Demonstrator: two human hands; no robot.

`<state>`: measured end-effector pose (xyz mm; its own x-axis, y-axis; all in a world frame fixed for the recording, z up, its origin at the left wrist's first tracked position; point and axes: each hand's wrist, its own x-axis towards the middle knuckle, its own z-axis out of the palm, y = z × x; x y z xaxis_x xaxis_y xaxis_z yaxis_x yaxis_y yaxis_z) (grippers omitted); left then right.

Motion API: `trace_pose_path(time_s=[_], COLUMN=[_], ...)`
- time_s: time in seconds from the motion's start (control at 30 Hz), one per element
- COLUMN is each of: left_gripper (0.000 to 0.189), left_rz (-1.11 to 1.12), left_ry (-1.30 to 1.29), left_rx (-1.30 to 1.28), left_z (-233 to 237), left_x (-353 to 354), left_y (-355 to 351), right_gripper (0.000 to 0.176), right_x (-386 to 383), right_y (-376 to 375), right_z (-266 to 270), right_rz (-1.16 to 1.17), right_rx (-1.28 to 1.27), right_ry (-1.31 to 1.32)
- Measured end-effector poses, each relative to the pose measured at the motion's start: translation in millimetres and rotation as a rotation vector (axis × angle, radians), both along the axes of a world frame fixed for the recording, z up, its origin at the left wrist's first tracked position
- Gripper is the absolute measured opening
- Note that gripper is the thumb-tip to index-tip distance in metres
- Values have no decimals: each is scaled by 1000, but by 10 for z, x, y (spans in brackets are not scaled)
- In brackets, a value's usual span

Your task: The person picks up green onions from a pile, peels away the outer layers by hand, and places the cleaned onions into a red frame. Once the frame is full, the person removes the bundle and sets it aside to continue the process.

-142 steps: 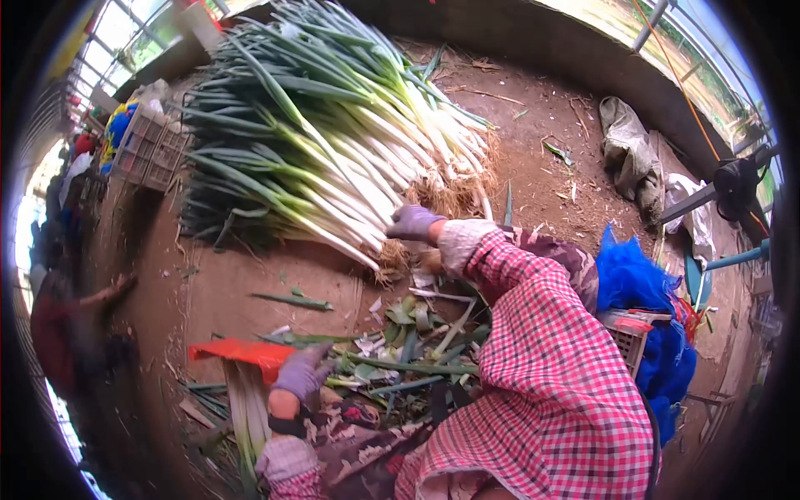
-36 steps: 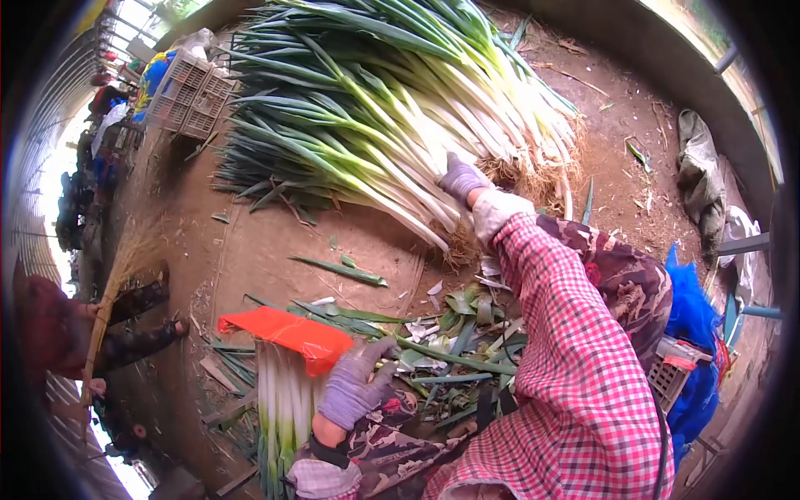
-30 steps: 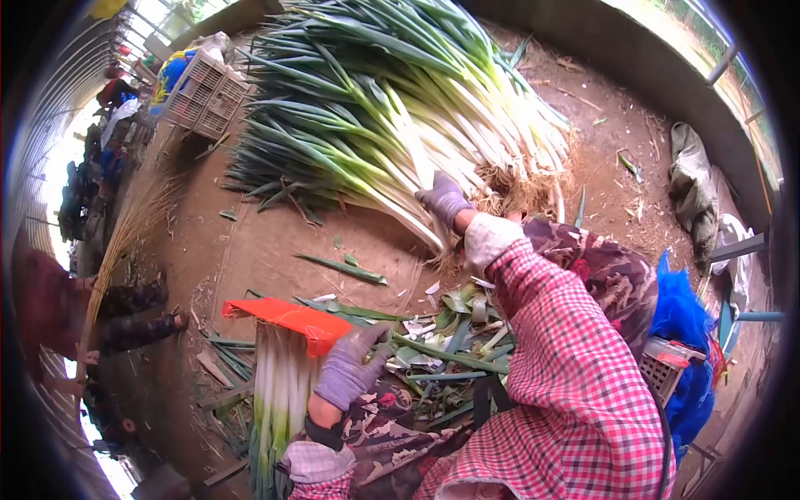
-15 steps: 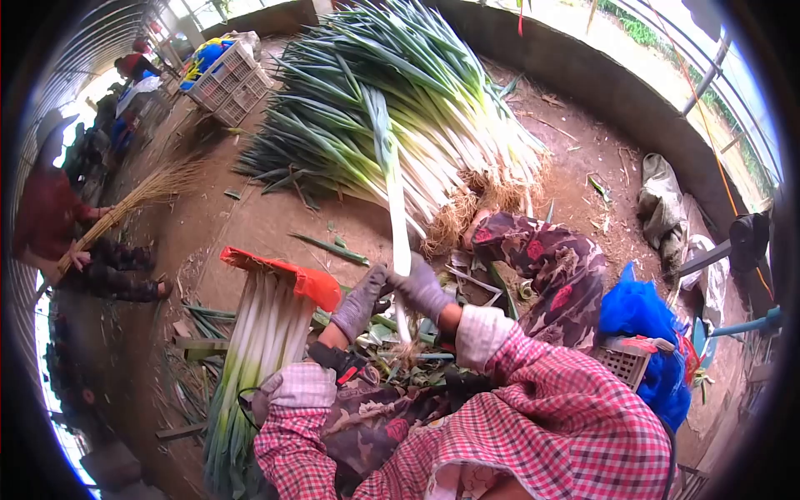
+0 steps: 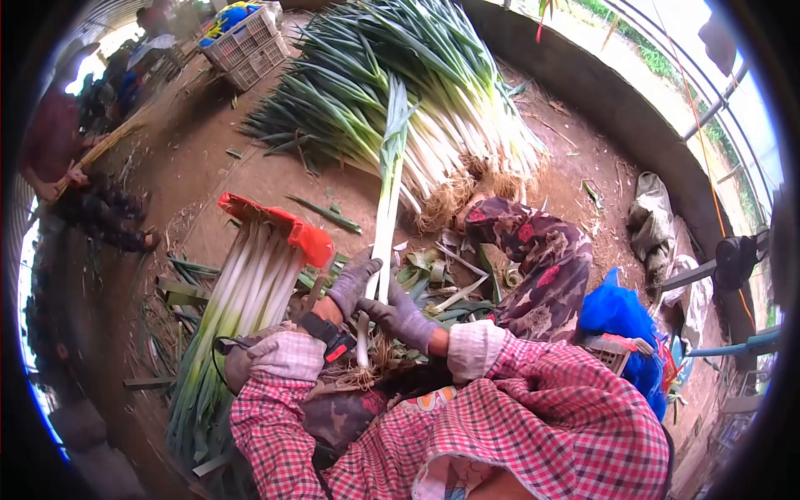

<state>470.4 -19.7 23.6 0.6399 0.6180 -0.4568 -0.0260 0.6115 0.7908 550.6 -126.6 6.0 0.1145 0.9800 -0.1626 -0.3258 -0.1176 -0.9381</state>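
Pink-checked sleeves (image 5: 271, 425), greyish gloves (image 5: 406, 322), camouflage trousers (image 5: 542, 262)

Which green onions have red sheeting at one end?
The bundle left of the left hand; a red sheet is at its white end. The large pile and the held stalks have none.

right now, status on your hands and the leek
Left hand and right hand gripping leek. Leafy end toward pile. Trimmings scattered close by, apparently not blocking.
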Motion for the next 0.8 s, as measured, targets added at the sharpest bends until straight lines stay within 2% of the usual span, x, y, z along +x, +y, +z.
trace_pose_path(time_s=[0.07, 0.17, 0.23, 0.3, 0.33, 0.37, 0.43, 0.5, 0.53, 0.57, 0.6, 0.63, 0.67, 0.7, 0.77, 0.8], left_gripper=[35, 35, 32, 25, 17, 16, 15, 18, 18, 19, 21, 24, 24, 24, 30, 33], left_rz=[17, 26, 127, 40, 134, 139, 146, 188, 203, 217, 195, 18, 105, 190, 23, -15], left_ry=[20, 74, 85, -112, -124, -146, -176, -167, -161, -154, -113, -297, -284, -269, -285, -326], left_rx=[57, 45, -145, -218, -237, -218, -176, -230, -261, -295, -268, -107, -248, -391, -401, -426], left_z=[-61, 10, 76, -347, -350, -404, -598, -639, -554, -420, -287, -555, -399, -232, -147, -160], left_x=[8, 73, 164, 184, 237, 273, 329, 451, 503, 557, 643, 664, 745, 838, 913, 991], left_y=[-33, -58, -60, 118, 103, 144, 288, 270, 261, 224, 173, 216, 189, 191, 297, 340], right_gripper=[50, 47, 41, 42, 42, 43, 34, 33, 36, 31, 28, 26, 20, 16, 15, 19], right_x=[-15, 53, 116, 192, 193, 216, 175, 313, 356, 479, 579, 658, 681, 828, 1027, 1131], right_y=[-68, -151, -221, -249, -272, -301, -342, -185, -82, -22, -11, 11, -25, -52, -161, -228], right_z=[106, -26, -90, -181, -173, -109, -239, 49, -246, 174, 92, 6, 353, 339, 707, 903], right_rz=[-24, 70, 121, 141, 135, 154, 90, 195, 103, 80, 35, -11, -88, -61, -38, 49], right_rx=[26, -114, -177, -80, -109, -95, -60, -471, -628, -667, -636, -598, -621, -633, -660, -639], right_ry=[60, 170, 159, -79, -118, -146, -149, 343, 647, 702, 607, 517, 522, 415, 289, 311])
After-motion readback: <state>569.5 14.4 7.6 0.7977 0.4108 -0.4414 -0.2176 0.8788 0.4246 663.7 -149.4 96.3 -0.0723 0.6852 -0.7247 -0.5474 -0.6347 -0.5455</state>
